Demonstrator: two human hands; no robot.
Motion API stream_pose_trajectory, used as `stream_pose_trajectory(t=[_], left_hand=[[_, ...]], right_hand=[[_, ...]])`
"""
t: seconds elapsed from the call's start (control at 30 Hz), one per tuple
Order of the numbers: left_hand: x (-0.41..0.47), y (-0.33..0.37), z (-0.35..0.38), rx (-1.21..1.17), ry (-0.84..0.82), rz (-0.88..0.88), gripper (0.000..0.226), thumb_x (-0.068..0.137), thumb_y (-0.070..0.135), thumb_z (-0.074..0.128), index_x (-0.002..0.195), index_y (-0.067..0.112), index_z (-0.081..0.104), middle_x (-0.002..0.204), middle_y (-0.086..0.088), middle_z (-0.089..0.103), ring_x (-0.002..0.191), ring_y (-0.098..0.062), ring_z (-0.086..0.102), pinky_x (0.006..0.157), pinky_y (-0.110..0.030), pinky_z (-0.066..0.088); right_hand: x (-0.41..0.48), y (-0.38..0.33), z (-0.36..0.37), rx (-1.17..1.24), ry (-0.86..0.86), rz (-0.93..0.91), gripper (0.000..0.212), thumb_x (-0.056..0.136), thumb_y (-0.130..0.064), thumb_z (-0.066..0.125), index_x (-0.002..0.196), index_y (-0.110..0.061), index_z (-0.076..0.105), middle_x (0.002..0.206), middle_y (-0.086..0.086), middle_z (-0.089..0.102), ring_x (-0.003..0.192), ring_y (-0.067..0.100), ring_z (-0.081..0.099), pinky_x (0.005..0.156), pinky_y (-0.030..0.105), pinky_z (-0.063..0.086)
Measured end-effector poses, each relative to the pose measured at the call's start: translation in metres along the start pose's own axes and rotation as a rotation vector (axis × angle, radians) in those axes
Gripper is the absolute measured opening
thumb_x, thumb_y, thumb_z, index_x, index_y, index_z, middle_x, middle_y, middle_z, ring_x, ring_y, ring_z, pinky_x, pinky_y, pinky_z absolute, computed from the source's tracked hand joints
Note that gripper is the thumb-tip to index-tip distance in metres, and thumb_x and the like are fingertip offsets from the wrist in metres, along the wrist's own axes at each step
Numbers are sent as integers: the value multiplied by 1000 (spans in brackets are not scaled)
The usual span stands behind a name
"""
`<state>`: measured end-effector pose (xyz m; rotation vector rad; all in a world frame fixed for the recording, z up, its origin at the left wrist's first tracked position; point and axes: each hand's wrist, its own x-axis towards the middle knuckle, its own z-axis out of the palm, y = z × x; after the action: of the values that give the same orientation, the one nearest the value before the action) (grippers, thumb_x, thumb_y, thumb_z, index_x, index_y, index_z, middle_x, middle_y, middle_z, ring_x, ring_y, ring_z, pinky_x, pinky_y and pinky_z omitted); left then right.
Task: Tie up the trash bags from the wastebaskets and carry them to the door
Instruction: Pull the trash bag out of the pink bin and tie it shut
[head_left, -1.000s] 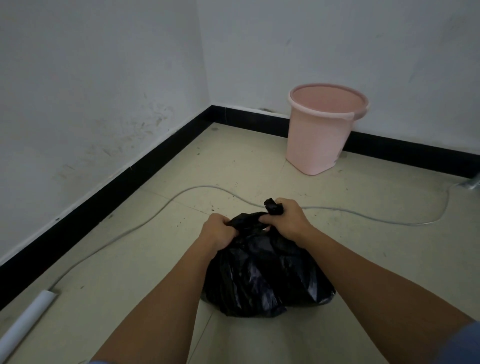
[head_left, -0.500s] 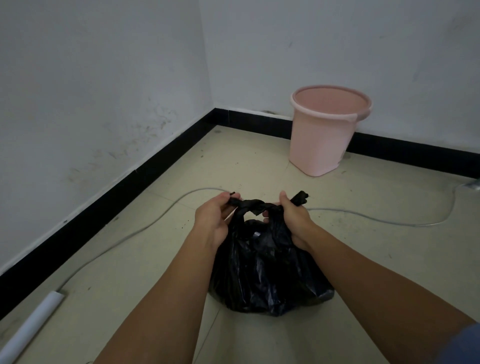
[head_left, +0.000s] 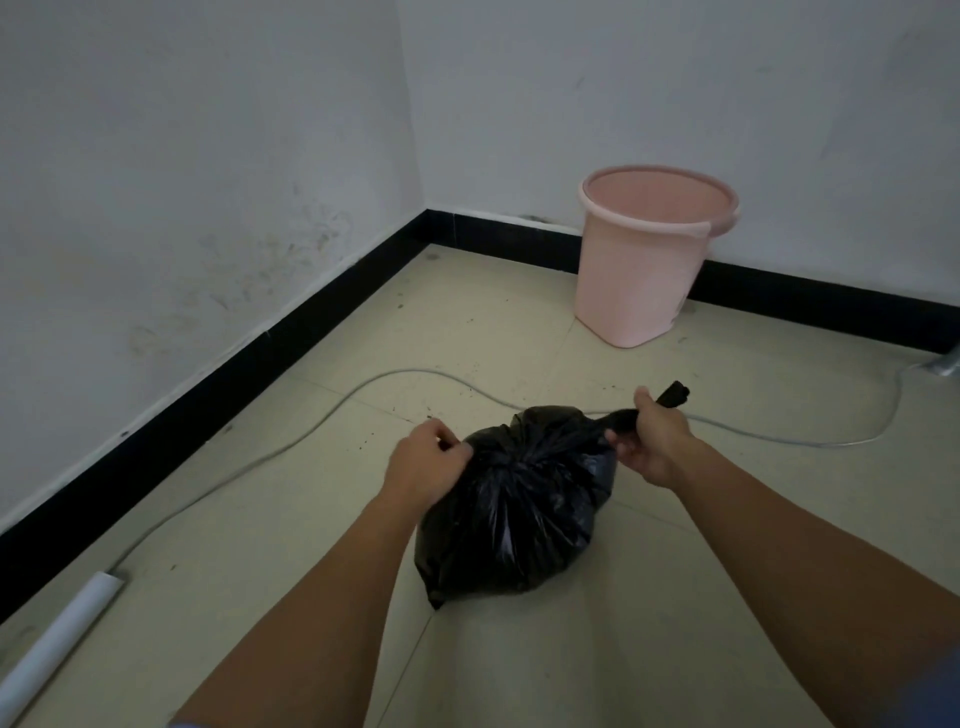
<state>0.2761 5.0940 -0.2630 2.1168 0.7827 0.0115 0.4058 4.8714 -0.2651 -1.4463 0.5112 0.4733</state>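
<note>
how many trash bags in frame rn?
1. The black trash bag sits on the floor, gripped by the left hand and right hand. The pink wastebasket behind it shows no liner; its bottom is hidden.

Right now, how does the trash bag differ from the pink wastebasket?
The trash bag is black, soft and crumpled; the wastebasket is pink and rigid. The trash bag lies near, gripped by the left hand and right hand; the wastebasket stands upright by the far wall, untouched. Both rest on the floor.
</note>
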Motion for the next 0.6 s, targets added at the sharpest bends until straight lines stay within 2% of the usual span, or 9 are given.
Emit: stream_pose_trajectory(t=[0.03, 0.1, 0.2, 0.27, 0.3, 0.37, 0.43, 0.53, 0.6], left_hand=[[-1, 4, 1, 154, -112, 23, 29, 81, 43, 64, 91, 17, 61, 87, 1, 59, 88, -24, 61, 80, -36, 53], [-2, 9, 0, 316, -303, 6, 43, 76, 55, 68, 92, 16, 61, 94, 0, 58, 94, -23, 59, 82, -33, 47], [-3, 7, 0, 260, -426, -2, 39, 75, 46, 75, 81, 10, 61, 98, -10, 67, 96, -27, 64, 85, -36, 50], [-7, 8, 1, 77, -380, 0, 34, 76, 36, 78, 79, 6, 63, 96, -14, 70, 94, -28, 67, 87, -38, 54], [-9, 11, 0, -24, -333, -1, 31, 77, 32, 78, 82, 4, 65, 94, -14, 70, 89, -26, 67, 82, -35, 55], [-10, 17, -3, -225, -211, -10, 24, 81, 24, 75, 92, 5, 64, 89, -11, 66, 76, -20, 64, 65, -26, 52], [-7, 24, -10, -389, -106, -14, 20, 83, 16, 73, 97, 8, 62, 86, -11, 64, 66, -17, 61, 53, -21, 48], [-1, 28, -18, -498, -31, -22, 22, 82, 9, 73, 97, 12, 57, 85, -15, 64, 71, -25, 62, 62, -30, 53], [-1, 22, -18, -493, -28, -47, 23, 82, 6, 72, 97, 12, 57, 84, -14, 63, 72, -27, 61, 64, -31, 52]], right_hand=[[-4, -4, 4, 105, -84, 48, 38, 100, -43, 48, 93, -6, 51, 80, 16, 64, 53, 18, 58, 36, 20, 46], [-9, -6, 12, 190, -242, 107, 36, 95, -40, 59, 97, -5, 56, 83, 16, 64, 60, 19, 59, 42, 22, 50], [-17, 11, 26, 18, -379, 110, 19, 89, -24, 70, 96, -7, 63, 81, 8, 64, 64, 14, 57, 46, 21, 49], [-18, 29, 37, -184, -355, 30, 16, 91, -21, 69, 102, -9, 66, 93, 6, 67, 73, 13, 59, 50, 22, 48], [-17, 35, 42, -234, -311, -34, 18, 93, -24, 66, 104, -10, 67, 98, 5, 68, 78, 13, 60, 52, 22, 47], [-19, 37, 52, -173, -218, -118, 24, 98, -31, 58, 105, -10, 68, 99, 4, 69, 83, 14, 62, 51, 24, 44], [-18, 29, 58, -47, -151, -132, 26, 99, -34, 54, 100, -11, 67, 93, 4, 69, 77, 15, 61, 48, 25, 41], [-17, 16, 56, 38, -51, -116, 22, 99, -30, 55, 85, -14, 61, 81, 3, 65, 65, 14, 55, 47, 26, 37], [-16, 15, 49, 46, 37, -87, 23, 98, -27, 57, 80, -14, 57, 75, 4, 60, 58, 14, 50, 47, 27, 35]])
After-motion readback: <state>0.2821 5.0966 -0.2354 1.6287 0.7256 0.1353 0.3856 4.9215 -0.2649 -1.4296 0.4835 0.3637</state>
